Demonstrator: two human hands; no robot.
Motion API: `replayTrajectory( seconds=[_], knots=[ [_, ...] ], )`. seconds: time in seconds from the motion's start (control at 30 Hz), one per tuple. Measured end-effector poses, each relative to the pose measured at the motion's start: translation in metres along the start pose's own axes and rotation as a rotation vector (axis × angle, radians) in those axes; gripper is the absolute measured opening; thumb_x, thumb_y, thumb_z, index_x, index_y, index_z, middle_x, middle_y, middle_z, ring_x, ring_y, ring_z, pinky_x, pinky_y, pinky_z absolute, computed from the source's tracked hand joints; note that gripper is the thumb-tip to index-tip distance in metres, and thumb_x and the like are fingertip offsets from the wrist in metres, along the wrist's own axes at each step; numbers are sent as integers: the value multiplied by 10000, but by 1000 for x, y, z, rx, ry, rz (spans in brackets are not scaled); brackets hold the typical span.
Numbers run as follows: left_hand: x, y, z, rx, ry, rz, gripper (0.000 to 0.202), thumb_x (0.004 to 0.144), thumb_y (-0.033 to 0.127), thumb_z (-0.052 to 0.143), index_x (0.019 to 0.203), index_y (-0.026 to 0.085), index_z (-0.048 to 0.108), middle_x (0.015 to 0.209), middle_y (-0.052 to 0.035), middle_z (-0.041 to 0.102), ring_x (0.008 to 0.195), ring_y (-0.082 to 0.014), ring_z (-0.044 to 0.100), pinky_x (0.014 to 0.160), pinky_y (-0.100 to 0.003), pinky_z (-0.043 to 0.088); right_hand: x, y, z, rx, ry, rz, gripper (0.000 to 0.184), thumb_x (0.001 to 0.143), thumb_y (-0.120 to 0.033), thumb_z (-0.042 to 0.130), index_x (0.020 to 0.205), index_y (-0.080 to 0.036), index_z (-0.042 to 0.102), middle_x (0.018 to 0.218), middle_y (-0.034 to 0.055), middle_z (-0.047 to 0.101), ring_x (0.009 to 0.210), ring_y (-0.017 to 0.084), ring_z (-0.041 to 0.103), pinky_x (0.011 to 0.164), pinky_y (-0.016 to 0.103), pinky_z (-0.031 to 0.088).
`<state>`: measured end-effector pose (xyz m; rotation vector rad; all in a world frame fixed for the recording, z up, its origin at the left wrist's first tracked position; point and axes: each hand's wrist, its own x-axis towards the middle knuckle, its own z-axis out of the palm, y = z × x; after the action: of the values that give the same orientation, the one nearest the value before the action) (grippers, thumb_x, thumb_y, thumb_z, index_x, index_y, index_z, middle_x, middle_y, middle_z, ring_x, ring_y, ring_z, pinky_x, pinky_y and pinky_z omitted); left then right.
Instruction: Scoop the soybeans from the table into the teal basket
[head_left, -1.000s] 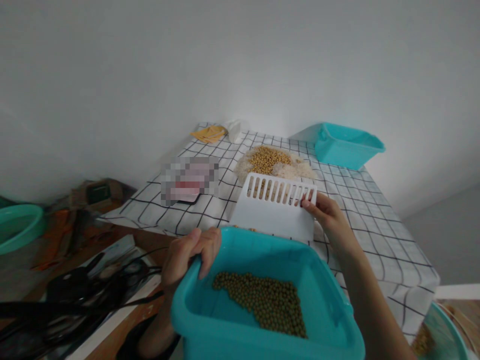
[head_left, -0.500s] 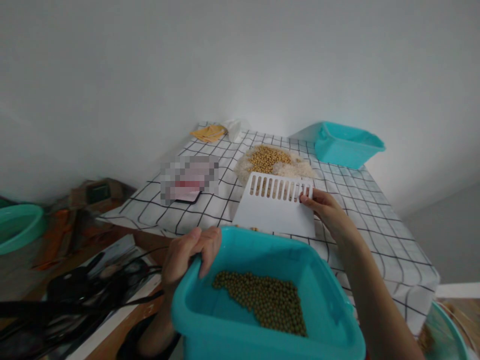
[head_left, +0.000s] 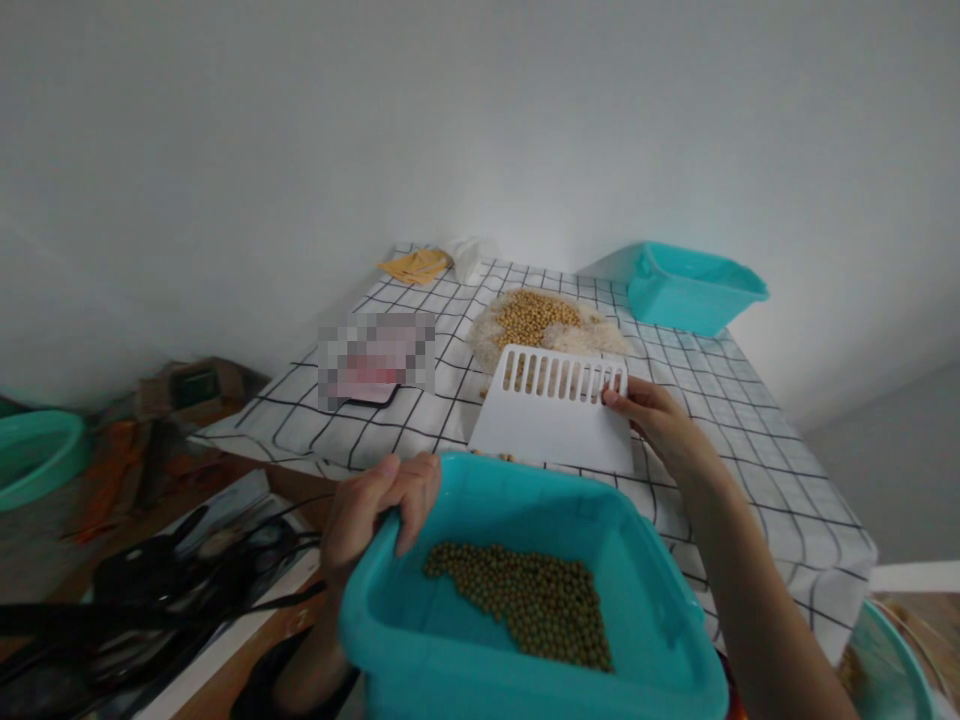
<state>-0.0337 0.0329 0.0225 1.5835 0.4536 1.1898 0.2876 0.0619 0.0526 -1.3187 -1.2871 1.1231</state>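
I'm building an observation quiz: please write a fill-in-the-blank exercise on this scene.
1. The left hand grips the near tub; the right hand holds a slotted panel coloured ____.
2. The tablecloth carries a grid of dark crossing ____.
3. In the picture, the golden pile lies to the ____ of the far tub.
Missing: white; lines; left.

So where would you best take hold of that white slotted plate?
I'd take the plate by the right end of its far, slotted edge, coming from the right: the slots should offer purchase, while the near part is plain. The right hand grips there.
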Motion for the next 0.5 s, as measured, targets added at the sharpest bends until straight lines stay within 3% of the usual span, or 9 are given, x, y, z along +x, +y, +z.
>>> replayTrajectory(
  seconds=[0.27,0.5],
  knots=[
    [2,3,1,-16,-6,12,673,1072,333,222,476,210,508,419,-16,471,470,-187,414,611,-379,393,1,-2,9,6,-19,9,291,756,-483,770,818,-201,738,856,53,760,784,220,683,663,290,529],
    [3,2,-3,-19,-85,40,644,1071,336,245,521,208,556,456,-26,516,478,-193,449,641,-402,431,0,1,0,72,8,87,256,748,-449,782,835,-212,748,859,54,774,722,215,695,613,286,528]
  ],
)
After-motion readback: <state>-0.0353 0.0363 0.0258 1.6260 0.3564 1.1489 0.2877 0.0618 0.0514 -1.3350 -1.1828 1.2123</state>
